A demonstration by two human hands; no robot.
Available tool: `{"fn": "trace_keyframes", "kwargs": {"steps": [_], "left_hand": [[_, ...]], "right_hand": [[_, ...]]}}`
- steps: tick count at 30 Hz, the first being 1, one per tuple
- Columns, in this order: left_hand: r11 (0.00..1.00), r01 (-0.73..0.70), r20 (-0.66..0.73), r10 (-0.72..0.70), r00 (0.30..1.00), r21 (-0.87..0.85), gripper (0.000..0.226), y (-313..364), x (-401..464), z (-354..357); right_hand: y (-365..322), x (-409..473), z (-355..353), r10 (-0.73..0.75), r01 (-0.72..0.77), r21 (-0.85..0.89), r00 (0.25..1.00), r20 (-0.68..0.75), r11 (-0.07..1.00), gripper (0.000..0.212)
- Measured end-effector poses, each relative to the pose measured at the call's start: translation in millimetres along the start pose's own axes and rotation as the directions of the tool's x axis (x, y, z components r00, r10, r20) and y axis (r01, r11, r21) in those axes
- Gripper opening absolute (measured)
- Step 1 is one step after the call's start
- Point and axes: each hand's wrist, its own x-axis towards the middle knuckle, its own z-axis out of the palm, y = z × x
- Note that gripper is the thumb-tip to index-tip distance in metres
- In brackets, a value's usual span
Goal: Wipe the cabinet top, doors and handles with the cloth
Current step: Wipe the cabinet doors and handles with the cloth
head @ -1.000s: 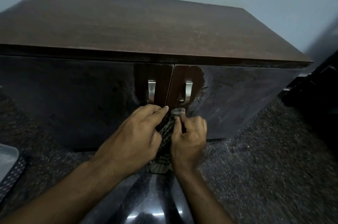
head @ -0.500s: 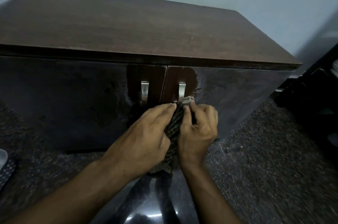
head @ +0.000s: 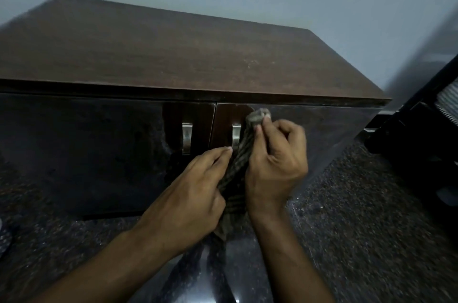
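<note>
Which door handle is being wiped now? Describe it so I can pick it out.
Start at the dark brown wooden cabinet, then drop to where its two glossy doors meet. Two short vertical silver metal handles sit there; it is the right-hand handle, on the right door, unlike its bare twin partly covered by the striped grey-brown cloth.

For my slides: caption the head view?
Both hands, left and right, work a cloth against the right door's handle.
</note>
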Motion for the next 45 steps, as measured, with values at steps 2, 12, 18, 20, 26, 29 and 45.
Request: {"fn": "trace_keyframes", "kwargs": {"steps": [2,12,18,20,26,29,45], "left_hand": [[1.000,-0.012,-0.030,0.012,0.999,0.007,0.073,-1.3,1.3,-0.2],[1.000,-0.012,-0.078,0.012,0.997,0.002,0.073,-1.5,-1.8,-4.8],[1.000,0.009,-0.090,-0.008,0.996,0.016,0.073,-2.3,-0.1,-6.2],[1.000,0.022,-0.099,-0.021,0.995,0.009,0.073,-1.9,-0.1,-7.3],[1.000,0.023,-0.099,-0.021,0.995,0.019,0.073,-5.6,-2.7,-8.7],[1.000,0.019,-0.098,-0.016,0.995,0.025,0.073,-7.1,-4.6,-9.1],[0.998,0.057,-0.128,-0.052,0.990,0.037,0.056,-9.8,-9.0,-12.9]], "right_hand": [[-5.1,8.6,1.9,-0.051,0.051,-0.001,0.999,-0.002,0.999,0.014],[-1.0,-13.5,2.4,0.015,-0.016,0.018,0.998,0.055,1.000,0.014],[-7.1,-2.3,6.2,-0.089,0.089,0.004,0.995,0.045,0.996,0.015],[-2.3,-8.2,3.8,-0.054,0.055,-0.012,0.997,0.050,0.998,0.013],[-18.5,-5.5,10.2,0.017,-0.017,0.032,1.000,0.019,0.999,0.013],[-17.0,-3.1,10.7,-0.087,0.084,0.036,0.993,0.077,0.996,0.014],[-8.4,-43.3,-0.8,-0.138,0.135,0.031,0.970,0.198,0.990,0.016]]}}
